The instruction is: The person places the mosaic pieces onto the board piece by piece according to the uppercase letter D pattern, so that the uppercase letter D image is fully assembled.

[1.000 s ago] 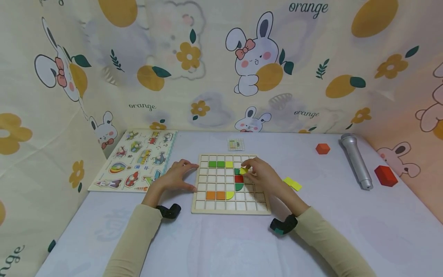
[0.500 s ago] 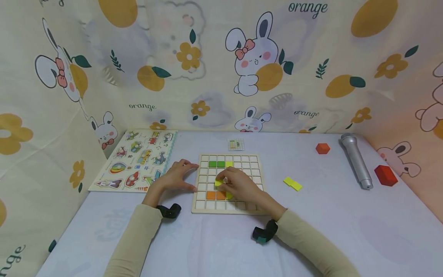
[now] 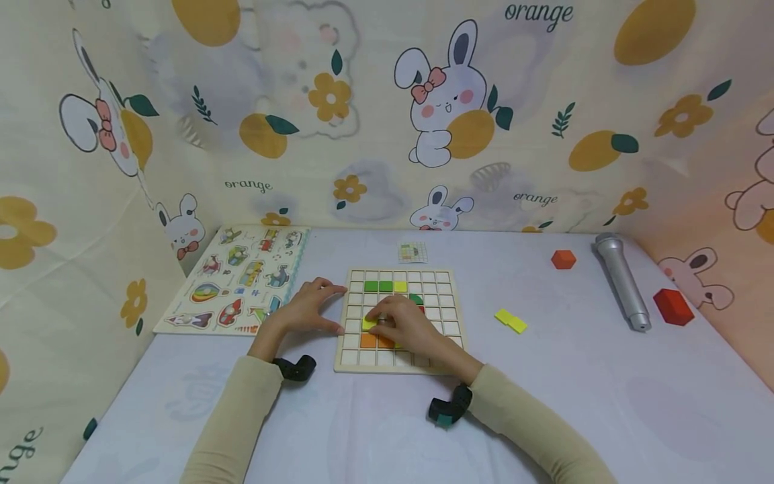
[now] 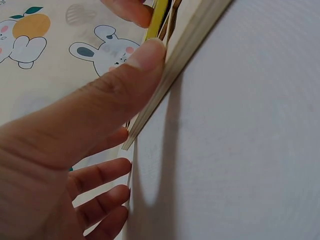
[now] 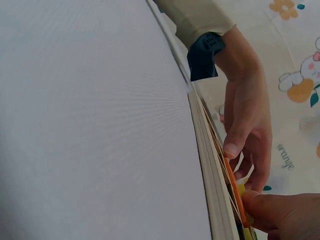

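Note:
A wooden grid board (image 3: 355, 360) lies mid-table. My right hand (image 3: 411, 327) pinches a yellow square tile (image 3: 367, 324) over the board's left part, just above a row of orange tiles (image 3: 368, 341). The left wrist view shows this yellow tile (image 4: 158, 19) at the right fingertips. My left hand (image 3: 307, 309) rests at the board's left edge, its thumb (image 4: 145, 57) and fingertips against the side, fingers fairly straight. Two green tiles (image 3: 378, 286) and a yellow one (image 3: 400, 286) sit in an upper row. A dark green piece (image 3: 415, 298) shows past the right hand, which hides the cells below.
Two loose yellow tiles (image 3: 511, 320) lie right of the board. A small patterned card (image 3: 412, 253) is behind it. At left lies a picture board (image 3: 236, 282). Toward the right are a silver cylinder (image 3: 623, 282) and two red blocks (image 3: 564, 259).
My right hand has carried the yellow tile leftward and down across the board, from its upper right to above the orange row. My left hand has stayed at the board's edge.

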Demonstrator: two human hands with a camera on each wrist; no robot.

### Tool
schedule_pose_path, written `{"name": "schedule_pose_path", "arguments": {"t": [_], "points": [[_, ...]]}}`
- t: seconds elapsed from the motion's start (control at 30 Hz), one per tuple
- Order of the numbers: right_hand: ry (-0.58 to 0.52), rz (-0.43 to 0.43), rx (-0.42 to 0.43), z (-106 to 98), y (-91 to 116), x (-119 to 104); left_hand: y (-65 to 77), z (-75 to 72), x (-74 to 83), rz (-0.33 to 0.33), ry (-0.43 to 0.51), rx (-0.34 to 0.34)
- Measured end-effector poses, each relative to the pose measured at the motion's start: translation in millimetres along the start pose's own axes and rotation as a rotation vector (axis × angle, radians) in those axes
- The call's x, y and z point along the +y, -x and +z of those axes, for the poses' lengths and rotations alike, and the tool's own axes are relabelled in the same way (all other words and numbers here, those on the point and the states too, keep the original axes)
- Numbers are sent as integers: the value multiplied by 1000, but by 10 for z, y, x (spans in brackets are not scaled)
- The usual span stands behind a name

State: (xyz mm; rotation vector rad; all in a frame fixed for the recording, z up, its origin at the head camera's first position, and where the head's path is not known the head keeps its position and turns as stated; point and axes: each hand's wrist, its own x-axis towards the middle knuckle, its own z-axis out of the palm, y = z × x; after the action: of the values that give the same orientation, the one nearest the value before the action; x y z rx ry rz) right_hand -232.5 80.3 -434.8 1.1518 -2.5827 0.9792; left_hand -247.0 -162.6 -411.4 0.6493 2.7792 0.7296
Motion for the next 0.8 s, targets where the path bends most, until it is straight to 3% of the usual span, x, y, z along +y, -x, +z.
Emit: {"name": "schedule_pose_path", "arguments": {"t": [0.43,0.7,0.8], "points": [[63,-67,-77,-84,-17,-9,-7,-2,-9,3,4,-4],[-3,39,-111,-308,53,-42,-13,10,-18,-3,2,-1],[-20,41,-94,-449,121,-19,-8,5,-15,-1,-3,0]]}}
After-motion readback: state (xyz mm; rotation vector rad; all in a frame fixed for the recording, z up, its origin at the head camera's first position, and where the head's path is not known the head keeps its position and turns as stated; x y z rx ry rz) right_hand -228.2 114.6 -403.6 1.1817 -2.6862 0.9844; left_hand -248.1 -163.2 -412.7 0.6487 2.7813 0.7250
